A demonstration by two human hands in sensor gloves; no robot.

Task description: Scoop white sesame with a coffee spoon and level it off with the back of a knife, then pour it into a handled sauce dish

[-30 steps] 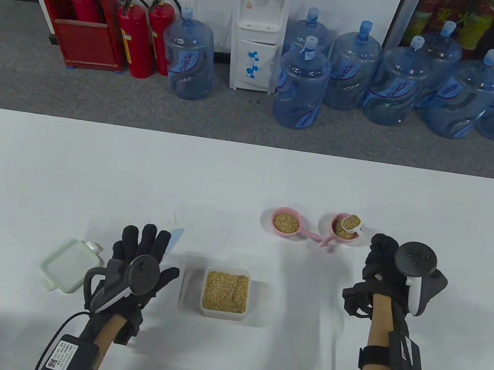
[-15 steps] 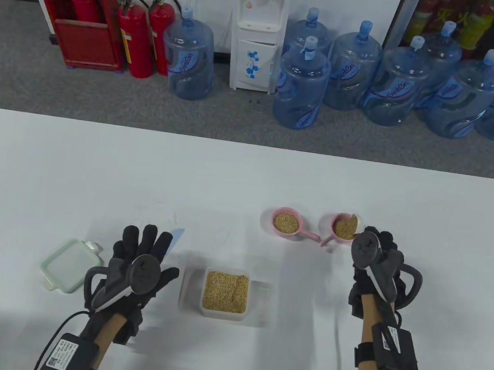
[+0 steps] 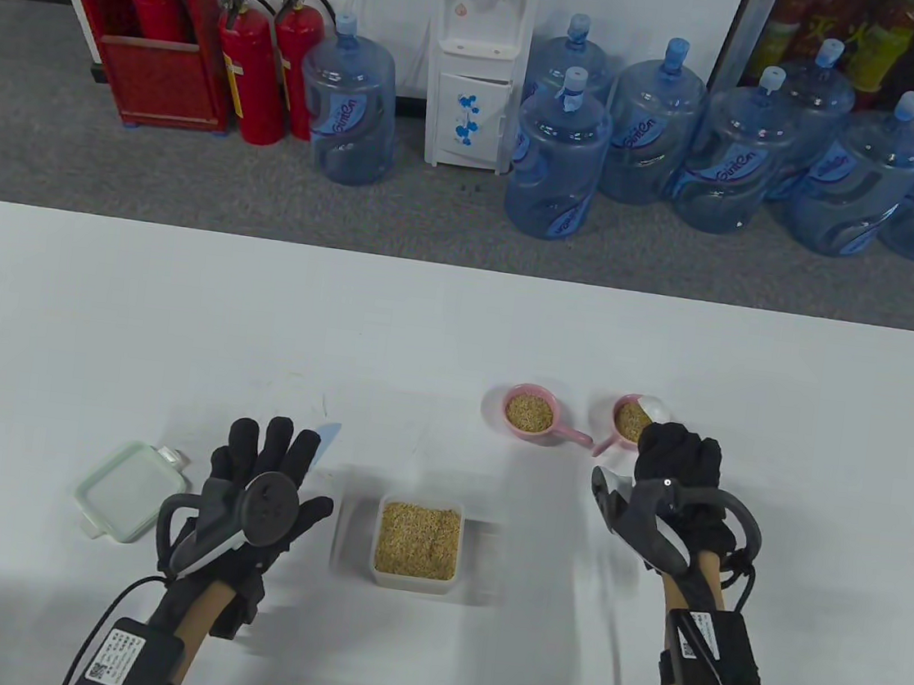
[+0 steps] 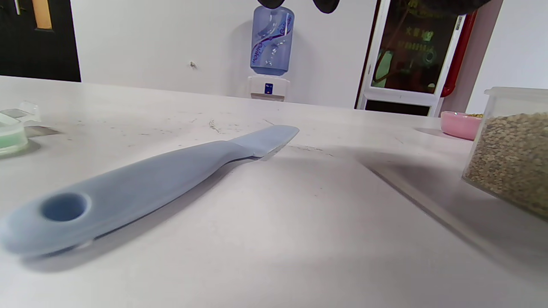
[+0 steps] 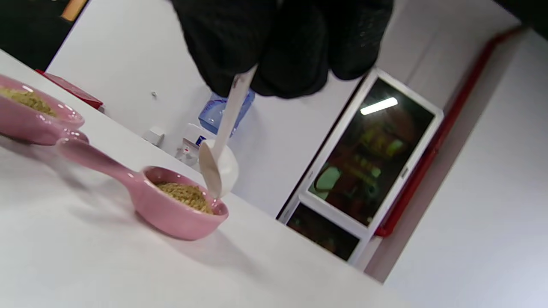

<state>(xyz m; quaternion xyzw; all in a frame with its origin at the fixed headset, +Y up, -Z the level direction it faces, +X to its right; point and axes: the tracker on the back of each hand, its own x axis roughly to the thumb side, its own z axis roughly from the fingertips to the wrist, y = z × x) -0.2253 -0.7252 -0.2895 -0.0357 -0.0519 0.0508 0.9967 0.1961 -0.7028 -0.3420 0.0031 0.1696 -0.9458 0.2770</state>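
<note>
My right hand (image 3: 675, 458) pinches the handle of a white coffee spoon (image 5: 219, 164), tipped on its side over the right pink handled sauce dish (image 3: 625, 421) (image 5: 180, 209), which holds sesame. A second pink dish (image 3: 531, 413) with sesame sits to its left. My left hand (image 3: 266, 461) lies flat with fingers spread over the blue knife (image 4: 150, 179) (image 3: 327, 436) on the table, not gripping it. The clear box of sesame (image 3: 417, 540) stands between my hands.
A pale green lid (image 3: 128, 491) lies left of my left hand. The white table (image 3: 180, 311) stretches far back. Water bottles, a dispenser and fire extinguishers stand on the floor beyond it.
My right hand has rolled over to the left, tipping the spoon from level to on its side above the right dish, and its sesame has gone into the dish. The left hand stayed put.
</note>
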